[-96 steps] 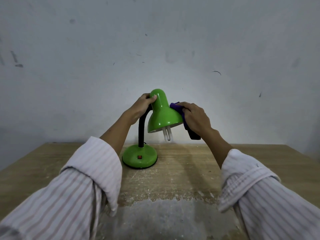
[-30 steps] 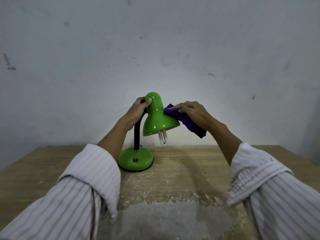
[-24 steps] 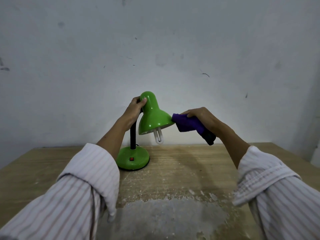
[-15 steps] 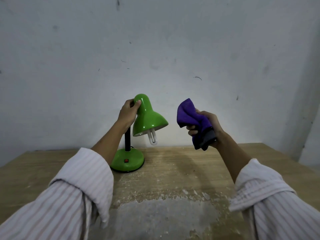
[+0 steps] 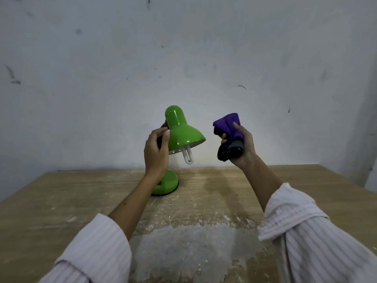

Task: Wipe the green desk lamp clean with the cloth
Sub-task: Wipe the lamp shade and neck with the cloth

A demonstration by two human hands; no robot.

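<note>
The green desk lamp (image 5: 180, 132) stands on the wooden table (image 5: 61, 201), its shade tilted down to the right with a white bulb (image 5: 188, 156) sticking out below. My left hand (image 5: 155, 152) is curled around the lamp's black neck just behind the shade and hides most of it. Part of the round green base (image 5: 170, 183) shows behind my left wrist. My right hand (image 5: 243, 147) is raised to the right of the shade, apart from it, and grips a bunched purple and dark cloth (image 5: 229, 124).
A grey plastered wall (image 5: 183, 58) rises directly behind the table's far edge. A worn, pale grey patch (image 5: 189, 248) with flaking bits around it covers the table's near middle. Striped sleeves are rolled up on both forearms.
My right hand has pulled the cloth off the shade and lifted it to the right. My left hand has slid from the shade's top down to the neck.
</note>
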